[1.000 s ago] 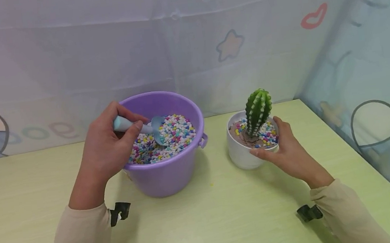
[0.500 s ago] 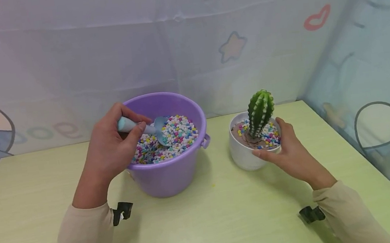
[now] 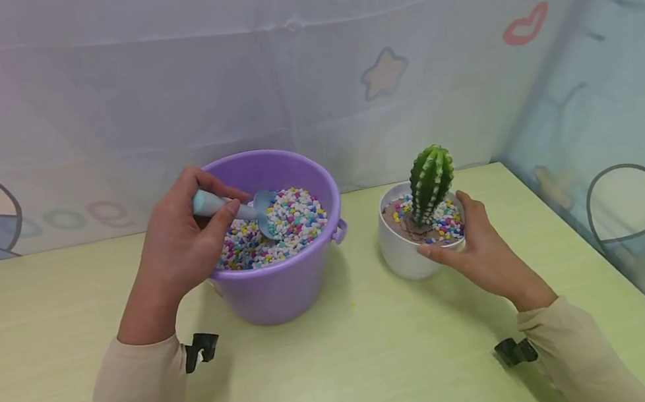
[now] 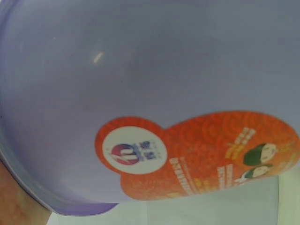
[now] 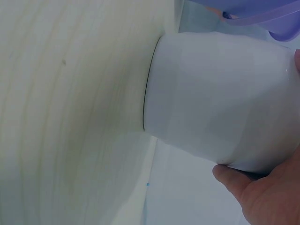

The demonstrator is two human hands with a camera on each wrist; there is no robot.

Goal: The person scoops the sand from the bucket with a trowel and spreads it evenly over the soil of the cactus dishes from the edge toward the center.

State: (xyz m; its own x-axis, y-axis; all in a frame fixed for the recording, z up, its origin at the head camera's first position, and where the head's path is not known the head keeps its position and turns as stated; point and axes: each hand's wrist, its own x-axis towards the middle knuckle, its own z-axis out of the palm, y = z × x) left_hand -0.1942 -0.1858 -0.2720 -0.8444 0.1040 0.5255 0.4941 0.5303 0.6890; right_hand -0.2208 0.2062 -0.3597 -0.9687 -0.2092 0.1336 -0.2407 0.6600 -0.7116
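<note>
My left hand (image 3: 185,233) grips the handle of a light blue scoop (image 3: 265,215) over the purple bucket (image 3: 276,296). The scoop's bowl rests at the surface of small multicoloured pebbles (image 3: 303,220) inside. My right hand (image 3: 487,255) holds the rim of a white pot (image 3: 403,255), thumb at the front and fingers on the right side. A green cactus (image 3: 431,178) stands in that pot, with brown soil and scattered coloured pebbles around its base. In the right wrist view the white pot (image 5: 220,98) sits on the table, fingertips at its side.
The pale yellow table (image 3: 342,371) ends on the right in a slanting edge. A printed cloth backdrop (image 3: 167,99) stands behind and to the right. An orange label (image 4: 211,154) is on the bucket's side. A tiny yellow speck lies between bucket and pot.
The whole view shifts slightly. Both hands keep their holds; the scoop, bucket and pot stay in nearly the same places relative to each other.
</note>
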